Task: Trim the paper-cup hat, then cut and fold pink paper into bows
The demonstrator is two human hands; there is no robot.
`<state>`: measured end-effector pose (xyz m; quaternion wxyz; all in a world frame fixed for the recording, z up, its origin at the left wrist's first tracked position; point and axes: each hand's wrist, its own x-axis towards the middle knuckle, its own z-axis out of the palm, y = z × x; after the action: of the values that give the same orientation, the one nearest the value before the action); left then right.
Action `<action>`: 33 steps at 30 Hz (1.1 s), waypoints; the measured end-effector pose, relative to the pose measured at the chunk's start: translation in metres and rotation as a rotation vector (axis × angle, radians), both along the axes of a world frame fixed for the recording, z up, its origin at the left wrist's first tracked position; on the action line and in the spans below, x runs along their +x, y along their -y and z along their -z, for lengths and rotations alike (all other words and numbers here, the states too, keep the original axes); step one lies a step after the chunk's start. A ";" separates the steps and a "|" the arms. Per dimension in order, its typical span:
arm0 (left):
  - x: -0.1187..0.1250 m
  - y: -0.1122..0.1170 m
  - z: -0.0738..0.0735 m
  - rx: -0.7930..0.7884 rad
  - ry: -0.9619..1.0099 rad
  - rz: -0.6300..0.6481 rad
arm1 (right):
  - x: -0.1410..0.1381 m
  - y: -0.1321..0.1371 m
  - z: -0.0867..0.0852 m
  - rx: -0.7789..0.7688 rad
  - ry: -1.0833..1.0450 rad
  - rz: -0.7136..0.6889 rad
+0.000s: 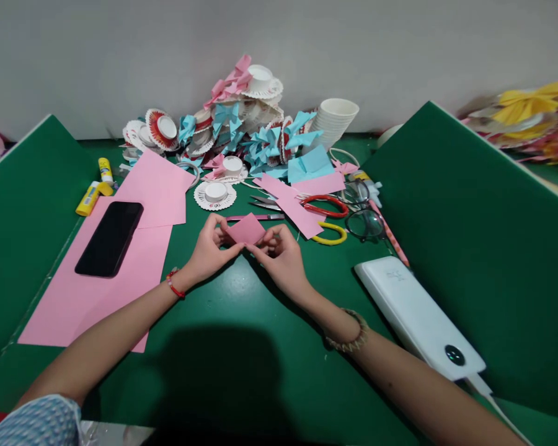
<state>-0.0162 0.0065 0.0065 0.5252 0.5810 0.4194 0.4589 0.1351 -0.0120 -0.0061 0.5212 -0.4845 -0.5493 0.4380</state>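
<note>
Between my two hands is a small piece of pink paper (246,230), raised a little above the green table and showing a diamond-like shape. My left hand (212,246) pinches its left side, the thumb at the near corner. On the right side my right hand (281,255) grips it too, fingers curled and thumb meeting the left thumb. Just behind the paper lies a slim pink cutter (272,217). Scissors with red handles (325,205) and a yellow-handled pair (330,234) rest to the right, near pink paper strips (294,210).
A black phone (109,238) lies on pink sheets (121,310) at left, with glue sticks (88,198) behind. Paper-cup ornaments with bows (232,127) and stacked cups (337,118) stand at the back. Glasses (365,224) and a white power bank (413,316) lie right. Green partitions (474,248) flank the table.
</note>
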 end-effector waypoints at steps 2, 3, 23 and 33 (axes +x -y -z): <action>-0.001 -0.002 0.000 -0.009 -0.014 -0.020 | 0.006 0.003 -0.009 0.040 0.253 -0.026; -0.001 -0.003 0.000 -0.016 -0.021 -0.025 | 0.012 0.008 -0.017 0.072 0.449 -0.048; 0.003 -0.002 -0.002 -0.038 -0.043 -0.098 | 0.148 0.117 -0.010 -0.117 1.168 0.660; 0.005 -0.002 -0.004 -0.007 -0.069 -0.103 | 0.074 0.077 -0.034 0.071 0.979 0.298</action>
<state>-0.0113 0.0085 0.0108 0.4882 0.5721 0.4683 0.4637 0.2093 -0.0893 0.0276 0.2758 -0.6879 -0.6686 0.0616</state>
